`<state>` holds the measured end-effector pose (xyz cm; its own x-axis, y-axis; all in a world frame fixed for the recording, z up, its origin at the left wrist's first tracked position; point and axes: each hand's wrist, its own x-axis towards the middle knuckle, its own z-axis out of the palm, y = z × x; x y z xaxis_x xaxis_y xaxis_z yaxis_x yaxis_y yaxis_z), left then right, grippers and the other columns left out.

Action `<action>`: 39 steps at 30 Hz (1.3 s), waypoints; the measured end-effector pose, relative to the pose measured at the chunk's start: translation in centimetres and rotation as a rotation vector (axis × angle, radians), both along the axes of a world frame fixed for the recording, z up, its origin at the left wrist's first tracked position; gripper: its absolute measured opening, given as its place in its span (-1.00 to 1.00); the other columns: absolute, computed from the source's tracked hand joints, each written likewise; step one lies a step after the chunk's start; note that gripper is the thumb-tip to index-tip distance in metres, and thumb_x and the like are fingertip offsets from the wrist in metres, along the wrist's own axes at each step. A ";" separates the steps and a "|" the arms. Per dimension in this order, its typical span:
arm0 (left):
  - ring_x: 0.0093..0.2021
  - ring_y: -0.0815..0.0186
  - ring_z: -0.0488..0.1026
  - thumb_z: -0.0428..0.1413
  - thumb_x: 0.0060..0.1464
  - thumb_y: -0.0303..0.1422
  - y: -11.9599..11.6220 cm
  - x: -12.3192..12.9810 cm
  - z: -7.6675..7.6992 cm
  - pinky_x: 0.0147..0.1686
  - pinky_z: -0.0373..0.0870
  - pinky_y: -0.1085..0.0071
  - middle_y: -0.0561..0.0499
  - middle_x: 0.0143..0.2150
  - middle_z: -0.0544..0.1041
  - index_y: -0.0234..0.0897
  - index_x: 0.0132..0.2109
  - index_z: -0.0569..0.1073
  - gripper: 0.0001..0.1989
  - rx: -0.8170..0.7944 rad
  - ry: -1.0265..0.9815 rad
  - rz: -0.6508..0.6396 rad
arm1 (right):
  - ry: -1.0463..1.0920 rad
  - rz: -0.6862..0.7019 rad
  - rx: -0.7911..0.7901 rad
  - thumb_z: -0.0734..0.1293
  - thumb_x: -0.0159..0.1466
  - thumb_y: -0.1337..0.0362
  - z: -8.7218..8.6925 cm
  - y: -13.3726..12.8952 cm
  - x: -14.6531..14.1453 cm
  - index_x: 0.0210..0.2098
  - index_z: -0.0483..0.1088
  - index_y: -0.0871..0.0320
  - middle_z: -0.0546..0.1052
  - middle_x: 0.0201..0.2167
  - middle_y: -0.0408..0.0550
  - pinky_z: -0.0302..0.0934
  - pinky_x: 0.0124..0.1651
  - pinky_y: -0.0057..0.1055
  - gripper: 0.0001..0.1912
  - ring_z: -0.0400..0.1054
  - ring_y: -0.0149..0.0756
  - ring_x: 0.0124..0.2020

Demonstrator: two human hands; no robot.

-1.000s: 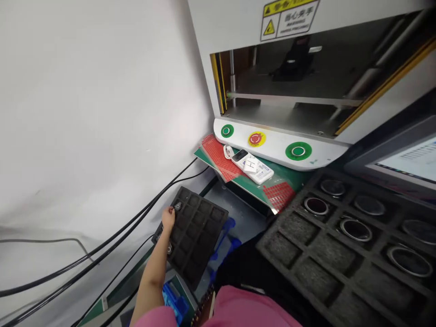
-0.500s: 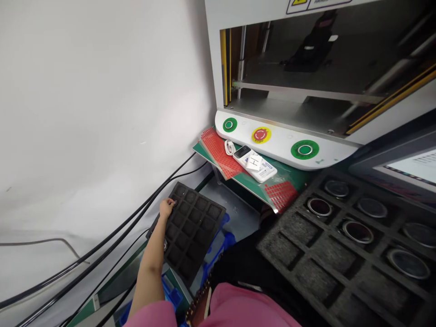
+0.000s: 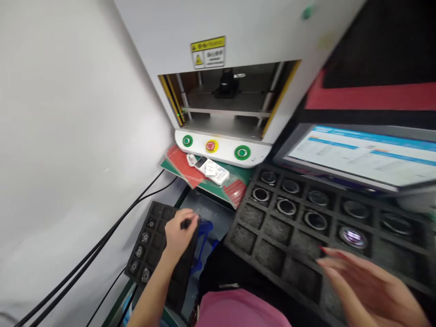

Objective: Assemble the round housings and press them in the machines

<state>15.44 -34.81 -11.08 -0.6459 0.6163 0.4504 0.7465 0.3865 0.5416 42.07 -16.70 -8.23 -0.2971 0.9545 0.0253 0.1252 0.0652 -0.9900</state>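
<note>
Nine round parts [image 3: 315,220] with bright rims sit in the two far rows of the larger tray [image 3: 275,228], at the right of the frame. The one closest to your right hand [image 3: 378,290] carries a purple-white glare on its face. That hand has just come into view at lower right, above the near side of the tray. It is blurred, its fingers look loosely open, and nothing shows between them; whether they touch the foam, you cannot tell from here.

Your left hand [image 3: 180,230] has shifted inward from the outer column of the smaller tray [image 3: 157,240], at lower left. Its thumb and fingertips are drawn close together above the foam. A dark patch shows between them, but it could be a piece or just the tray behind, so your grip cannot be told. Five small ringed pieces [image 3: 145,237] lie in the pockets on the outer side of that tray, four in one line and one beside them.

So each hand is now over its own tray. Beyond them, the green desk [image 3: 247,173] holds a white handheld device [image 3: 220,174] under the press's button panel [image 3: 225,152], and the monitor [image 3: 354,154] stands just behind the larger tray
</note>
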 end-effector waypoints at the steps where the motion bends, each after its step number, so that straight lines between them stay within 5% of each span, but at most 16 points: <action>1: -0.36 0.35 0.61 0.18 0.20 -0.43 1.9 1.5 1.2 -0.28 0.56 0.46 0.03 -0.35 0.64 -0.27 -0.23 0.52 -0.98 0.049 0.069 -0.115 | 0.037 0.028 0.029 0.52 0.18 0.19 0.5 0.1 -0.4 -0.13 0.47 0.03 0.57 -0.22 0.02 0.49 -0.19 -0.40 -0.71 0.53 -0.25 -0.29; 7: -0.38 0.33 0.61 0.19 0.10 -0.60 9.3 7.3 7.4 -0.31 0.56 0.49 0.00 -0.36 0.67 -0.28 -0.21 0.55 -0.84 0.275 0.357 -0.630 | 0.403 0.209 -0.108 0.42 0.30 0.31 4.1 0.3 -2.3 -0.01 0.38 -0.01 0.50 -0.08 0.00 0.50 -0.25 -0.45 -0.71 0.53 -0.31 -0.26; 13: -0.36 0.26 0.61 0.16 0.14 -0.59 11.5 10.1 9.2 -0.29 0.60 0.41 -0.10 -0.37 0.67 -0.36 -0.23 0.59 -0.88 0.274 0.585 -0.734 | 0.642 0.128 -0.223 0.46 0.23 0.42 5.3 0.3 -1.5 0.01 0.38 -0.09 0.33 0.07 -0.02 0.47 -0.29 -0.51 -0.58 0.41 -0.39 -0.19; 16: -0.30 0.26 0.62 0.16 0.14 -0.58 12.3 10.9 8.7 -0.22 0.60 0.38 -0.08 -0.29 0.68 -0.28 -0.10 0.56 -0.79 0.347 0.282 -0.717 | 0.666 0.103 -0.197 0.43 0.24 0.46 5.7 0.7 -0.6 -0.01 0.39 -0.07 0.28 0.11 -0.01 0.44 -0.29 -0.57 -0.60 0.38 -0.46 -0.24; 20: -0.21 0.14 0.63 0.08 0.25 -0.08 13.9 11.2 8.4 -0.26 0.62 0.26 -0.26 -0.14 0.65 -0.32 0.07 0.49 -0.56 0.198 -0.753 -0.748 | 0.621 0.192 -0.191 0.40 0.27 0.46 6.2 1.7 0.5 -0.02 0.38 -0.07 0.24 0.16 0.01 0.45 -0.30 -0.52 -0.63 0.38 -0.44 -0.24; 22: -0.35 0.14 0.63 0.14 0.04 0.18 14.6 11.2 8.6 -0.39 0.60 0.30 -0.24 -0.29 0.66 -0.35 -0.10 0.58 -0.37 0.056 -1.234 -0.800 | 0.570 0.253 -0.180 0.38 0.29 0.44 6.4 2.3 0.8 -0.02 0.37 -0.06 0.23 0.18 0.03 0.45 -0.32 -0.49 -0.66 0.38 -0.42 -0.24; 24: -0.51 0.26 0.56 0.30 -0.08 0.10 15.0 11.5 9.0 -0.50 0.52 0.42 -0.15 -0.46 0.61 -0.36 -0.35 0.60 -0.48 -0.002 -1.353 -0.798 | 0.518 0.291 -0.149 0.36 0.31 0.44 6.8 2.8 0.9 -0.02 0.36 -0.06 0.24 0.18 0.05 0.46 -0.35 -0.47 -0.68 0.38 -0.41 -0.26; 26: -0.56 0.38 0.49 0.37 -0.05 -0.11 15.1 11.9 9.3 -0.52 0.44 0.52 -0.06 -0.52 0.57 -0.34 -0.49 0.55 -0.64 0.023 -1.316 -0.753 | 0.459 0.262 -0.070 0.34 0.31 0.45 7.2 3.1 0.9 -0.02 0.35 -0.04 0.25 0.18 0.05 0.47 -0.35 -0.45 -0.68 0.39 -0.38 -0.25; 31: -0.46 0.42 0.52 0.31 0.07 -0.35 14.9 13.3 9.9 -0.44 0.46 0.60 0.01 -0.45 0.59 -0.27 -0.47 0.51 -0.79 0.332 -0.949 -0.597 | 0.332 -0.115 0.377 0.34 0.20 0.63 7.9 2.3 1.0 0.01 0.31 -0.05 0.32 -0.02 -0.04 0.42 -0.08 -0.41 -0.47 0.36 -0.33 -0.06; 39: -0.43 0.41 0.55 0.21 0.17 -0.48 14.9 14.8 10.8 -0.40 0.51 0.56 0.04 -0.44 0.59 -0.27 -0.40 0.47 -0.83 0.485 -0.658 -0.657 | 0.250 0.062 0.390 0.30 0.20 0.66 7.3 1.0 1.3 0.09 0.20 -0.04 0.37 -0.12 0.00 0.45 0.03 -0.13 -0.40 0.37 -0.15 0.03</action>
